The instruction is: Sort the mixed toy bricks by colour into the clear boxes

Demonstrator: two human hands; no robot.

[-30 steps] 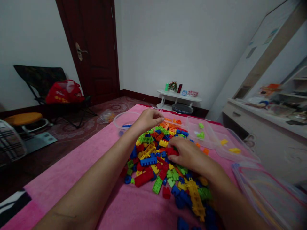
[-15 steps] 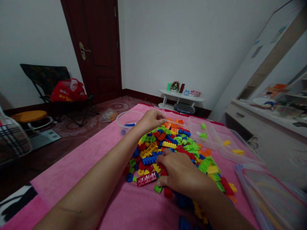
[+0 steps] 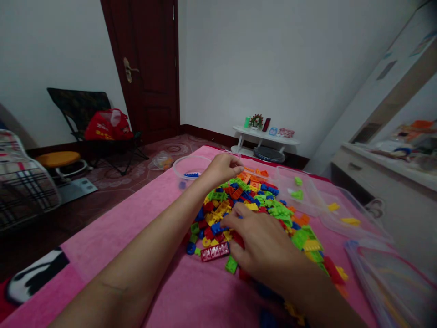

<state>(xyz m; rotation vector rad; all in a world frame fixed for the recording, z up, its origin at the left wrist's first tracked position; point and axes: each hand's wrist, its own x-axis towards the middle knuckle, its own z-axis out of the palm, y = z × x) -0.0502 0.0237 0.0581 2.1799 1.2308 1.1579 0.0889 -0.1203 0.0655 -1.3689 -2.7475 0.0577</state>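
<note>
Over the far part of a pile of colourful plastic building bricks [image 3: 221, 209] is my left hand [image 3: 225, 167]. Its fingers bend down and in, with the thumb near them; whatever they may hold is hidden. My right hand [image 3: 257, 234] reaches low into the near side of the pile. Its thumb and index finger are apart, the index fingertip against a blue brick [image 3: 216, 228]. A long dark red brick [image 3: 215, 251] and a green brick [image 3: 231, 264] lie by the right thumb. Left of my left hand stands a clear round tub [image 3: 179, 171] with a blue brick inside.
Clear plastic trays [image 3: 310, 205] on the right hold a few green and yellow bricks. Clear lids or boxes [image 3: 382, 278] lie at the near right. A pink cloth [image 3: 136, 218] covers the surface. Beyond it are a low white table [image 3: 266, 135] and a folding chair [image 3: 82, 102].
The view has turned slightly left, so things sit further right. My right hand has moved a little, its index finger now over the blue brick. My left hand keeps its place.
</note>
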